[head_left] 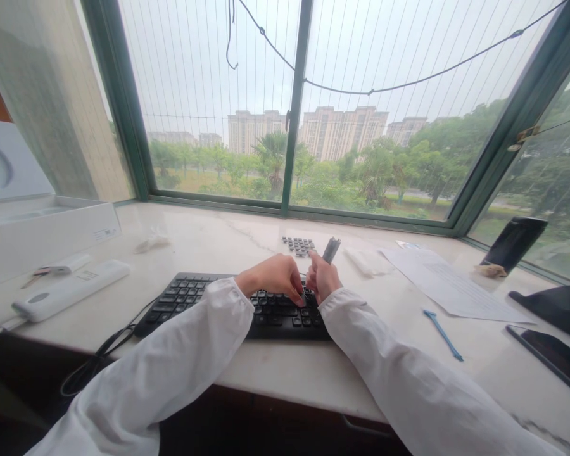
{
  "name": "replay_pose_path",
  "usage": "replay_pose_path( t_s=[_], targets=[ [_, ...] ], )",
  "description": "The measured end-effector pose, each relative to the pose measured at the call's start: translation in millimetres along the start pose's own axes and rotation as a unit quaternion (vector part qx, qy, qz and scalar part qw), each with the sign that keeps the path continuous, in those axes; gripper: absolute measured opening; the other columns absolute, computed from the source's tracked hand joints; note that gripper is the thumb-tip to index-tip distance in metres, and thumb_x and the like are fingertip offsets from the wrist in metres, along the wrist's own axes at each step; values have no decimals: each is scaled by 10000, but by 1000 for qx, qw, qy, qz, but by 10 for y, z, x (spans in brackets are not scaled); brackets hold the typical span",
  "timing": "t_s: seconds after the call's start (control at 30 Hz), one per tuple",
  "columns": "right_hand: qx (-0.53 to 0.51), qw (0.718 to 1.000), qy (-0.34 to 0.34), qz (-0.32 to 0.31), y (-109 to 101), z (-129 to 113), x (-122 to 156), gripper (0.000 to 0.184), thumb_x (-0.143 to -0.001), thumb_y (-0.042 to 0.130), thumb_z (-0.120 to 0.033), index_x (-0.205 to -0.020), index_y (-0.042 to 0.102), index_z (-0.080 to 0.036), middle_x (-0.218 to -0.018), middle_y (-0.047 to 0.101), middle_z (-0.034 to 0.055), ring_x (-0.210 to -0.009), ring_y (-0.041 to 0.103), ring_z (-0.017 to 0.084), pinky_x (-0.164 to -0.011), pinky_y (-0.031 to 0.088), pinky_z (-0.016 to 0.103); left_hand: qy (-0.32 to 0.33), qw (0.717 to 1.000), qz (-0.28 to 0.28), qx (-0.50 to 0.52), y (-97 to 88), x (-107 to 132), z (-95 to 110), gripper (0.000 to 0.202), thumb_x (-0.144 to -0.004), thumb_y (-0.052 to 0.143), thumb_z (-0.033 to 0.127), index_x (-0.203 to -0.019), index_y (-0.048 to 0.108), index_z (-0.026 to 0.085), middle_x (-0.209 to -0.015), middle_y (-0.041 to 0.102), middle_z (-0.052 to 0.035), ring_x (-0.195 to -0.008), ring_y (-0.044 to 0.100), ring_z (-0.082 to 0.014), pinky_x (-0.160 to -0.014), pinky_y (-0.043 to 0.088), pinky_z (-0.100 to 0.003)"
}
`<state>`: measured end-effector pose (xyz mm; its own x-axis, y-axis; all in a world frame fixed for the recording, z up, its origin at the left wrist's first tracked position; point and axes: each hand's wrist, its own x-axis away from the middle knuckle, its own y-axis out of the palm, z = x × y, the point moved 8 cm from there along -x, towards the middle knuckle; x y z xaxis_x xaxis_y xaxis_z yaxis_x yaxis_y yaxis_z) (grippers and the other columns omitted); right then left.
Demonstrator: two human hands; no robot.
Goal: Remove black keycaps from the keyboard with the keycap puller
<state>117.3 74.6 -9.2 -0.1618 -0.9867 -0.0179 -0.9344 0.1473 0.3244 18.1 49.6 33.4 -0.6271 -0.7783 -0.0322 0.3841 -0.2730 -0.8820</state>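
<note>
A black keyboard (171, 305) lies on the pale windowsill counter, its right part bare of some keycaps and partly hidden by my hands. My left hand (273, 278) reaches over its right half, thumb and forefinger bent together down at the keys. Whatever sits between those fingertips is too small to make out. My right hand (322, 278) is wrapped round a dark grey handled tool (331, 250) with a notched upper end, held upright above the keyboard's right end. Thin wire shows by its lower end. Behind the hands lie several loose black keycaps (298, 245) in rows.
At left are a white power strip (76, 291), a white box (47, 237) and a black cable (95, 364). To the right lie a paper sheet (451, 285), a blue plastic stick (443, 334) and a phone (553, 358). A window (285, 158) stands behind.
</note>
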Motion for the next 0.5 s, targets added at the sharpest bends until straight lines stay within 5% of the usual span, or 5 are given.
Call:
replay_pose_path(
  t_s=[0.5],
  targets=[
    [-41,998,31,49,-45,28,32,474,-835,522,-349,-491,215,-237,-338,186,-88,-280,177,62,-274,160,229,-13,1000,6,14,13,-17,-45,431,-498,793,507,-779,779,180,-675,705,-5,-585,569,-123,-549,370,-227]
  ],
)
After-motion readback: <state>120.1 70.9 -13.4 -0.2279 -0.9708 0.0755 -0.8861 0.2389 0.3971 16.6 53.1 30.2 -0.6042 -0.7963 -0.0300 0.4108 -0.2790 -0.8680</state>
